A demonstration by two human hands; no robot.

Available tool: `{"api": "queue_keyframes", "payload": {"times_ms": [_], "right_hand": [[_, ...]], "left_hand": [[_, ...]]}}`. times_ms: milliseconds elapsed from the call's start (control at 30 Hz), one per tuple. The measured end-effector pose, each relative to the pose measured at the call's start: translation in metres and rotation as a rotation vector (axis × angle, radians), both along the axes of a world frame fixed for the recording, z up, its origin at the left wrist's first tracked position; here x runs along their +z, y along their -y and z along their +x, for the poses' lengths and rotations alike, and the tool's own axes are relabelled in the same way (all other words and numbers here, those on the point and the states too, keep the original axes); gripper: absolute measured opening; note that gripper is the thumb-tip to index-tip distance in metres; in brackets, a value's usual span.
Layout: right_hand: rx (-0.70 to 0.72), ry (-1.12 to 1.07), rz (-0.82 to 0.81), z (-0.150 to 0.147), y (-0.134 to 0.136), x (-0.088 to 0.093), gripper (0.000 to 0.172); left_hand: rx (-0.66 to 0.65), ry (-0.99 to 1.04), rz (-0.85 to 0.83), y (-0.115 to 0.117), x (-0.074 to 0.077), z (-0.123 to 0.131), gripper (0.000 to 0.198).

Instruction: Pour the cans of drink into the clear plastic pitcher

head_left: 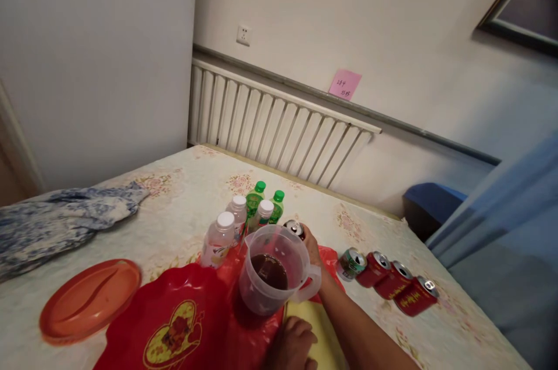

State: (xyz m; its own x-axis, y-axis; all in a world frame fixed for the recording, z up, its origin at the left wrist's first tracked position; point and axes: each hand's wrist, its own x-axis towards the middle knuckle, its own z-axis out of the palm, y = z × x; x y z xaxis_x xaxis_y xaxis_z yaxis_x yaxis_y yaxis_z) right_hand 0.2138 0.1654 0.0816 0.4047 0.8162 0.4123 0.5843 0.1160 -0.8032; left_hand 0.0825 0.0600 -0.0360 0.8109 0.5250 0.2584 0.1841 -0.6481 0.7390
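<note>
My right hand point(311, 249) reaches past a clear plastic measuring jug point(257, 286) and is wrapped round a dark drink can point(294, 229). The jug stands upright with brown liquid in it. Its handle partly covers my right wrist. Low in the view, my left hand point(293, 342) rests beside the jug, on or next to a yellow sheet point(325, 329), fingers loosely bent and slightly apart. Behind the jug are white-capped bottles point(218, 239) and two green-capped bottles point(255, 198). A scalloped red tray point(204, 312) with a heart print lies left of the jug.
Right of my arm stand a green can point(351, 264) and three red cans point(416, 296). An orange plate point(91, 300) and a blue-white cloth point(65, 222) lie left on the floral tablecloth point(196, 178). A radiator point(270, 120) lines the wall.
</note>
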Motion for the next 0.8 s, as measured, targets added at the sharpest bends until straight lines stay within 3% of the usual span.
{"api": "queue_keyframes", "payload": {"times_ms": [133,267,367,500,600,700,800], "right_hand": [[-0.126,0.020,-0.034,0.027,0.031,0.014,0.059],[-0.252,-0.010,-0.066,0.041,0.082,0.026,0.065],[-0.287,-0.064,-0.056,0.038,0.126,0.033,0.065],[-0.256,-0.107,-0.062,0.026,0.180,0.038,0.069],[-0.183,-0.127,-0.100,0.015,0.211,0.039,0.070],[-0.095,-0.154,-0.153,0.001,0.229,0.036,0.072],[-0.003,-0.137,-0.200,-0.014,0.236,0.033,0.072]], "left_hand": [[0.091,0.084,-0.108,0.008,0.029,-0.011,0.039],[0.112,0.150,-0.224,0.014,0.054,-0.022,0.030],[0.101,0.201,-0.303,0.017,0.057,-0.024,0.033],[0.116,0.233,-0.425,0.022,0.049,-0.023,0.058],[0.051,0.215,-0.452,0.025,0.052,-0.027,0.076],[-0.079,0.268,-0.503,0.025,0.066,-0.032,0.091],[-0.256,0.456,-0.662,0.024,0.082,-0.036,0.087]]}}
